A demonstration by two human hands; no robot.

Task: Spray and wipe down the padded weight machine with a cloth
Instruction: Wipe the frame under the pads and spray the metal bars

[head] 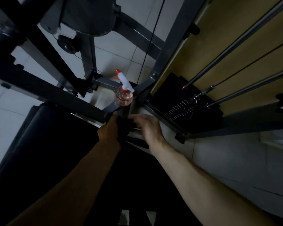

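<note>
Over on the left lies the black padded seat (44, 128), dim and glossy, with the dark frame bar (59, 93) slanting across above it toward the middle. Here's the left hand (109, 128), fingers curled tight around something dark that reads as the cloth (123, 126), pressed in right where the frame members meet at the head of the pad. It's murky down there, so whether that is cloth or part of the machine I can't say for certain. Just beyond the knuckles stands the spray bottle (123, 93), upright on the frame junction, pinkish liquid inside, white and orange trigger head pointing up and left, nobody holding it. That's the worry: a narrow perch, and a hard wipe or a bump from either hand could likely tip it onto the tiled floor (124, 51). Moving right, the right hand (147, 126) hovers blurred, fingers loosely spread, touching or nearly touching the cloth, not clearly gripping anything. Close by runs the thin cable (151, 39), and further right the weight stack (186, 105) with its guide rods (235, 46); a trailing cloth corner might snag there.
</note>
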